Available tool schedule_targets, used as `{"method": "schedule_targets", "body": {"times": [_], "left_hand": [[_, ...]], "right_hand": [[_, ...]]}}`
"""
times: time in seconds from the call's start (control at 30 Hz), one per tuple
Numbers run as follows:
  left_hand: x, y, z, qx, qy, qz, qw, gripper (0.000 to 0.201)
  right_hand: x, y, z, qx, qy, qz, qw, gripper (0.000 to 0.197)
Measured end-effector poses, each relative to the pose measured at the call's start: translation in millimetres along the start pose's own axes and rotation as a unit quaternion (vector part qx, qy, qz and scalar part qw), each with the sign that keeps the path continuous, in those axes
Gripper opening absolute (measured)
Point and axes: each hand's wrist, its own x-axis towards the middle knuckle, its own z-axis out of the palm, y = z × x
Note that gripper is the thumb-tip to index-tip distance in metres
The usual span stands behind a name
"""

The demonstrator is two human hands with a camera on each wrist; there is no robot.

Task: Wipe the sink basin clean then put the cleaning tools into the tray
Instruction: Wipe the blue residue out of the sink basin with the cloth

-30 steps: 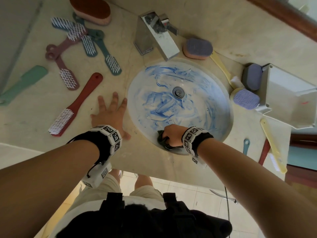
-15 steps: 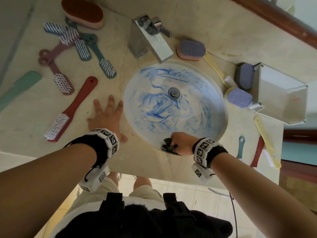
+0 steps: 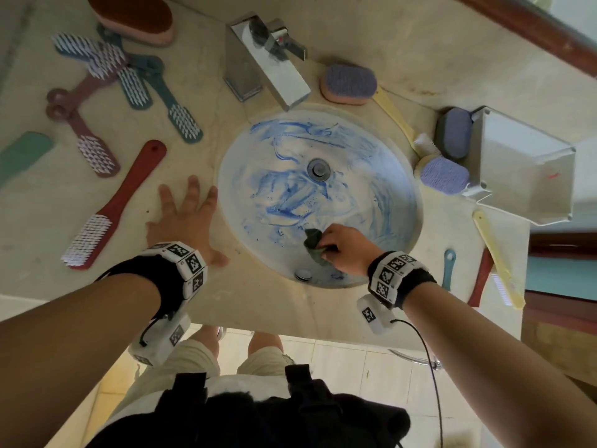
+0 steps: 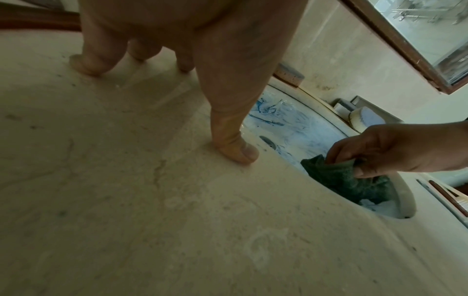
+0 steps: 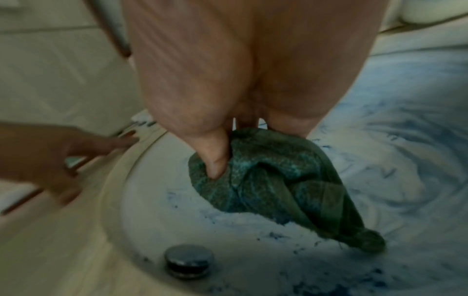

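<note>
- A person's right hand (image 3: 344, 250) pinches a bunched dark green cloth (image 3: 315, 245) between thumb and curled fingers, pressing it against the near wall of the sink basin (image 3: 245, 195), just above the overflow cap (image 3: 303, 274); the crumpled hold apparently gives a firm pad for scrubbing.
- The left hand (image 3: 185, 218) lies flat on the countertop (image 3: 258, 305) at the basin's left rim, fingers straight and spread, holding nothing; it seems placed to brace the body while leaning in.
- Blue smears cover most of the basin around the drain (image 3: 319, 169), so the wiping looks far from done; only a pale patch near the cloth appears cleaner.
- The white tray (image 3: 529, 163) sits at the countertop's right edge, tilted on its neighbours, with no tool visible inside.
- Cleaning tools wait outside it: long-handled brushes (image 3: 97, 205) fanned over the countertop's left side, a purple-topped sponge (image 3: 350, 84) beside the chrome faucet (image 3: 268, 64), and more sponges and handles crowded against the tray's left wall.
</note>
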Motion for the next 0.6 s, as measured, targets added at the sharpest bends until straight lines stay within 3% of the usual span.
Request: {"method": "schedule_targets", "body": {"times": [0.1,0.23,0.5,0.6], "left_hand": [[1,0,0,-0.001,0.0,-0.003,1.0,0.134],[1,0,0,-0.01,-0.003,-0.004,1.0,0.134],[-1,-1,0,-0.012,0.0,-0.004,1.0,0.133],[-2,-1,0,-0.011,0.002,-0.005,1.0,0.133]], "right_hand": [[8,-13,7,0.017,-0.039,-0.06,0.997,0.03],[17,-32,23,-0.055,-0.103,-0.124,0.985,0.03],[0,-1,29,-0.062,-0.054,-0.217,0.973,0.021],[-1,4,27,-0.054,-0.062,-0.211,0.974,0.022]]}}
